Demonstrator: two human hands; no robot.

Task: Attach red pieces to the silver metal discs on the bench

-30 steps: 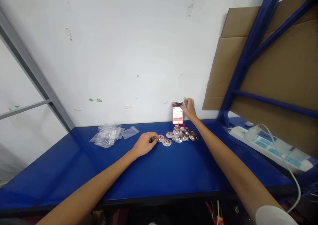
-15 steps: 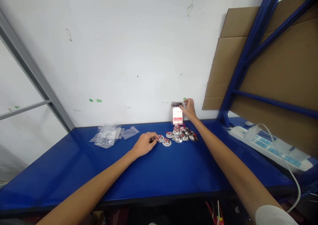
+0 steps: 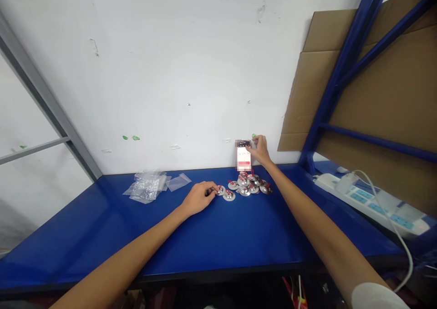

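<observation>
My left hand [image 3: 200, 197] rests low over the blue table, fingers curled and the fingertips at the edge of a silver finger cymbal [image 3: 221, 190] with a red loop. A second finger cymbal [image 3: 229, 195] lies just right of it. Further right is a pile of finger cymbals [image 3: 244, 190], several with red loops showing. Behind the pile, a phone [image 3: 243, 156] stands upright near the wall, its screen lit and partly blurred out. My right hand [image 3: 260, 150] is at the phone's upper right edge, thumb over the screen; its other fingers are bent and partly hidden.
Clear plastic bags [image 3: 148, 187] lie heaped on the left of the blue table [image 3: 218, 240], with a single bag [image 3: 179, 182] beside them. A white power strip [image 3: 372, 204] with a cable sits at right, by a blue metal frame [image 3: 327, 104] and cardboard [image 3: 307, 86].
The digits on the phone screen have changed. Both hands and the finger cymbals stay where they were.
</observation>
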